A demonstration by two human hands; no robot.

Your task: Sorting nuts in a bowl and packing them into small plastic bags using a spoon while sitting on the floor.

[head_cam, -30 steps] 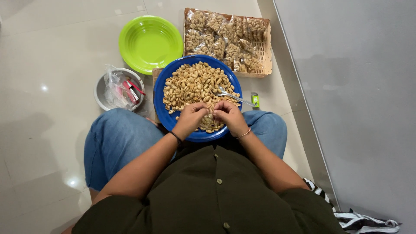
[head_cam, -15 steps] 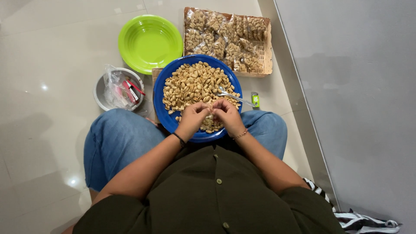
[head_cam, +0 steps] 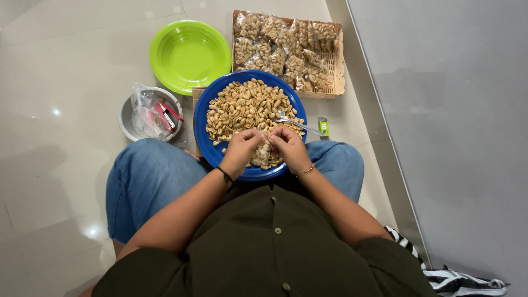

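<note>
Both hands pinching a small clear packet of peanuts

I see my left hand [head_cam: 242, 146] and right hand [head_cam: 289, 146] grip the packet [head_cam: 264, 149] over the blue plate's [head_cam: 204, 140] near edge; a spoon [head_cam: 291, 122] lies rightward, green plate [head_cam: 190, 55] beyond.

place: home floor | cues: glossy floor tiles [head_cam: 66, 49], packed-snack basket [head_cam: 335, 66]

Between the left hand [head_cam: 240, 148] and right hand [head_cam: 290, 147] sits something small and clear, too small to identify, while both hands hide the near peanuts [head_cam: 246, 107] and the spoon [head_cam: 297, 124] bowl lies half buried beyond the right hand.
</note>
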